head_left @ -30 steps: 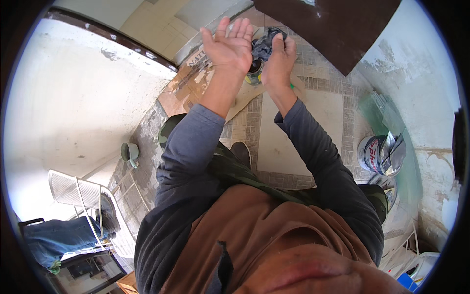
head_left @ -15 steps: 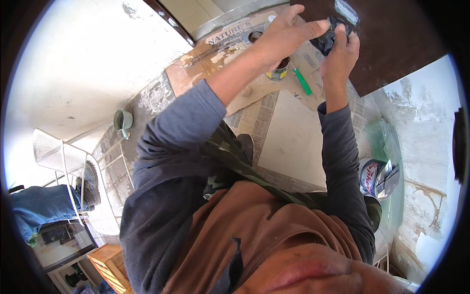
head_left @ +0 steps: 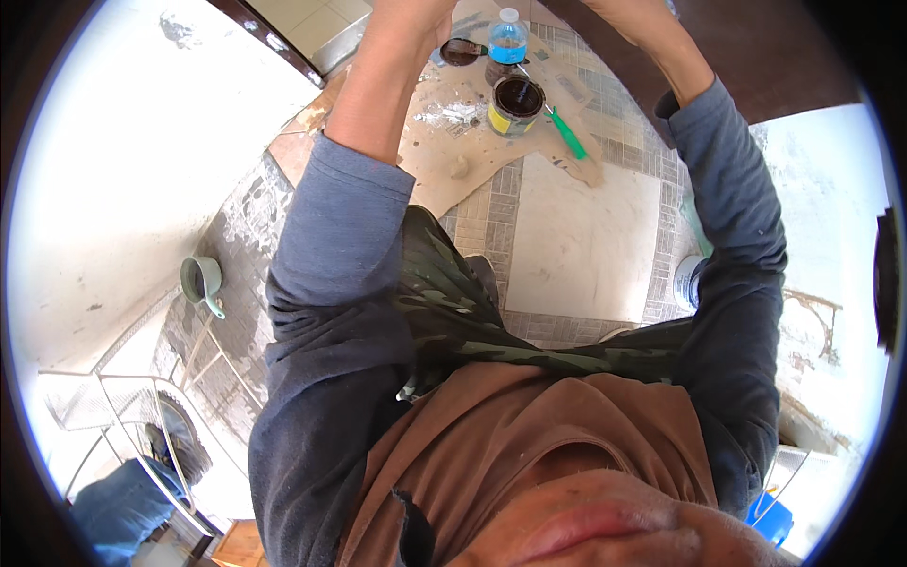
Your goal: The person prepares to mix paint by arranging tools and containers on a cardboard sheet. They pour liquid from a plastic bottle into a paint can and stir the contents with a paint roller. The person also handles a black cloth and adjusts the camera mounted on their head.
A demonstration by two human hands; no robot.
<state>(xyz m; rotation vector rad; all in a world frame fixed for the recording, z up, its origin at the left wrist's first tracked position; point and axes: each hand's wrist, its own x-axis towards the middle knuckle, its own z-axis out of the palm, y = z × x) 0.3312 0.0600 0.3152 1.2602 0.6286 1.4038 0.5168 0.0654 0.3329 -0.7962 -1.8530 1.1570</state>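
Both arms reach up and forward, and the top edge of the picture cuts off the fingers. My left hand (head_left: 420, 19) is above the paint-spattered cardboard (head_left: 430, 180), near a small dark-stained lid (head_left: 460, 53). My right hand (head_left: 635, 17) is beside a dark brown panel (head_left: 765, 61); whether it touches the panel or holds anything cannot be seen. Between the arms, an open paint can (head_left: 515, 121) with dark brown contents stands on the cardboard. A green-handled tool (head_left: 569, 135) leans by its side. Behind stands a clear bottle (head_left: 507, 38) of blue liquid with a white cap.
A pale square slab (head_left: 581, 246) lies on the tiled floor before me. To the left are a pale green dipper (head_left: 201, 279) and a white wire-frame rack (head_left: 104, 402) with blue jeans (head_left: 128, 510). A white and blue can (head_left: 689, 282) stands beyond my right arm, near the peeling wall.
My hands, earlier together around a crumpled black thing, have moved apart and up to the top edge. That black thing is out of sight now. The view has shifted, uncovering the paint can and bottle.
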